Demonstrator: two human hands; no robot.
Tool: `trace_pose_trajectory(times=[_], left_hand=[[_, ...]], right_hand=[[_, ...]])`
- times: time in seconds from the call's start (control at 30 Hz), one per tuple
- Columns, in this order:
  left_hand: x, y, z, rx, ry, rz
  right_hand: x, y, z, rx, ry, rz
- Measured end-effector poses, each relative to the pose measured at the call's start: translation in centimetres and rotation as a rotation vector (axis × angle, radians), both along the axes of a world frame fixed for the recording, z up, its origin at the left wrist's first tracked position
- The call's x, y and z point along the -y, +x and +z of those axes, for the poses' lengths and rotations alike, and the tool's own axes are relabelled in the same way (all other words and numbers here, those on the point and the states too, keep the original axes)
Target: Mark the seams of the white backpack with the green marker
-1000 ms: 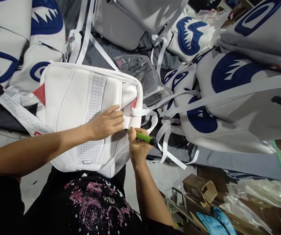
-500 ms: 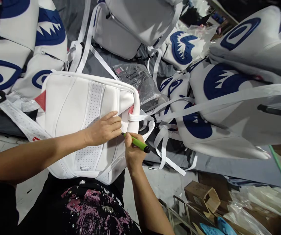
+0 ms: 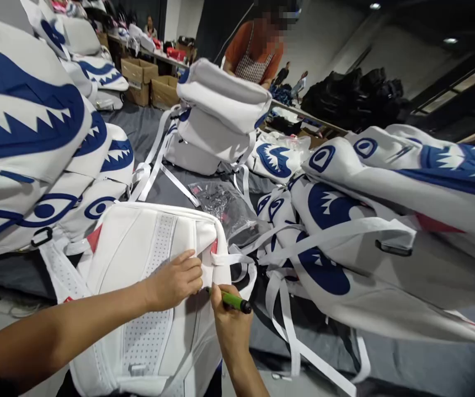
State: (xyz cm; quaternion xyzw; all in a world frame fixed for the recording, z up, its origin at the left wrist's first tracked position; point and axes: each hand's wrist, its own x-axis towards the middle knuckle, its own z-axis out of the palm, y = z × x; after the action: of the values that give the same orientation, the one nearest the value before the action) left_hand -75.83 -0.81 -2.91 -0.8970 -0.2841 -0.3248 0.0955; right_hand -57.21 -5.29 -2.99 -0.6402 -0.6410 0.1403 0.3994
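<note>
A white backpack (image 3: 117, 248) lies back panel up in front of me, with a dotted strip down its middle and small red tabs at its upper sides. My left hand (image 3: 175, 281) presses on the panel right of the strip, its fingers bent and close together; whether it pinches any fabric is hidden. Close to its right, my right hand (image 3: 231, 317) is closed around a green pen (image 3: 234, 301) with a black end. The pen's tip points left at the bag, beside my left fingertips. White straps (image 3: 237, 258) hang off the bag's right edge.
White bags with blue shark faces are piled at left (image 3: 22, 127) and right (image 3: 345, 248). Stacked white bags (image 3: 220, 121) stand ahead, behind a clear plastic packet (image 3: 229, 207). A person in orange (image 3: 257, 49) stands beyond, near cardboard boxes (image 3: 138, 77).
The view has tilted up, bringing the room and the person in orange into sight, and the bag sits lower in the picture. Both hands keep nearly the same place on the bag.
</note>
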Motion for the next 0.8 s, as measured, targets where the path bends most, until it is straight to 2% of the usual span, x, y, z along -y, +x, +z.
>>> trace_pose_trajectory(times=[0.13, 0.3, 0.4, 0.53, 0.67, 0.73, 0.8], left_hand=[[0.0, 0.2, -0.1, -0.036, -0.019, 0.021], [-0.5, 0.3, 0.6, -0.118, -0.053, 0.017], [-1.4, 0.3, 2.0, -0.233, -0.067, -0.026], [-3.3, 0.5, 4.6, -0.463, -0.14, -0.11], [-4.9, 1.5, 6.7, -0.684, -0.264, -0.047], [-5.0, 1.9, 7.5, -0.752, -0.3, -0.009], [-4.1, 1.8, 8.4, -0.739, -0.313, 0.003]], right_hand=[[0.0, 0.2, 0.1, 0.026, 0.027, 0.049], [-0.1, 0.4, -0.2, 0.043, 0.107, 0.013], [-0.4, 0.4, -0.7, 0.052, 0.158, 0.031], [-0.7, 0.6, -1.5, 0.093, 0.186, 0.054], [-0.6, 1.2, -2.6, 0.191, 0.172, 0.05], [-0.1, 1.5, -3.0, 0.109, 0.243, 0.048], [0.8, 1.6, -2.9, 0.006, 0.376, 0.121]])
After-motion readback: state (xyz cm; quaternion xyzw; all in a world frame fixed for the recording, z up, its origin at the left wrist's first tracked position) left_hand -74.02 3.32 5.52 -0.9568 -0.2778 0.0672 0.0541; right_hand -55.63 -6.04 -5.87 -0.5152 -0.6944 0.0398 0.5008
